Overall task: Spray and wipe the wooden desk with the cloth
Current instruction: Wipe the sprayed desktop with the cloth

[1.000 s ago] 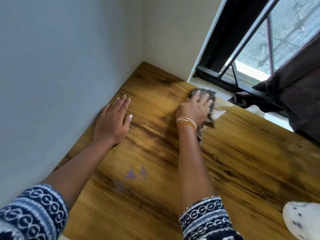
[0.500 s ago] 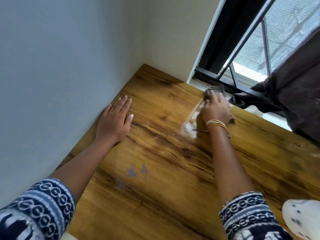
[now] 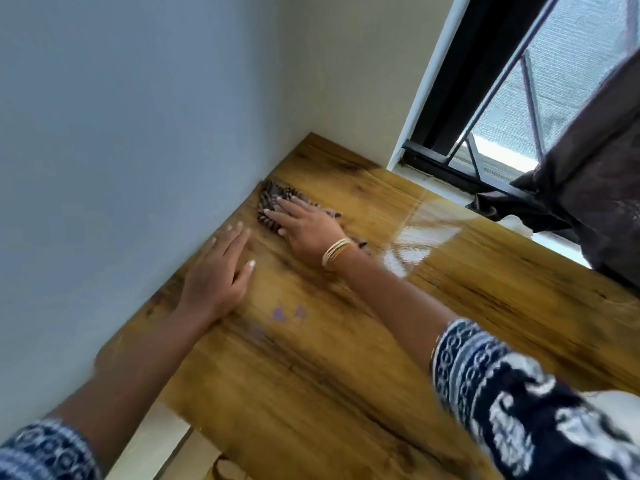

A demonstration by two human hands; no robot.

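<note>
The wooden desk (image 3: 346,358) fills the lower middle of the view, set into a wall corner. A dark shaggy cloth (image 3: 272,202) lies on it close to the left wall. My right hand (image 3: 306,225), with gold bangles at the wrist, presses flat on the cloth, fingers spread toward the wall. My left hand (image 3: 216,278) rests flat on the desk just beside it, fingers apart, holding nothing. A wet shiny streak (image 3: 412,244) shows on the wood to the right of my right wrist. No spray bottle is clearly visible.
A pale blue wall (image 3: 121,150) borders the desk's left edge. A black-framed window (image 3: 491,116) and a dark curtain (image 3: 588,174) stand at the back right. Two small purple marks (image 3: 287,312) sit on the wood. A white object (image 3: 620,401) shows at the right edge.
My right hand has swept the cloth from near the window sill leftward to the wall, leaving a wet streak. My left hand stays planted in place.
</note>
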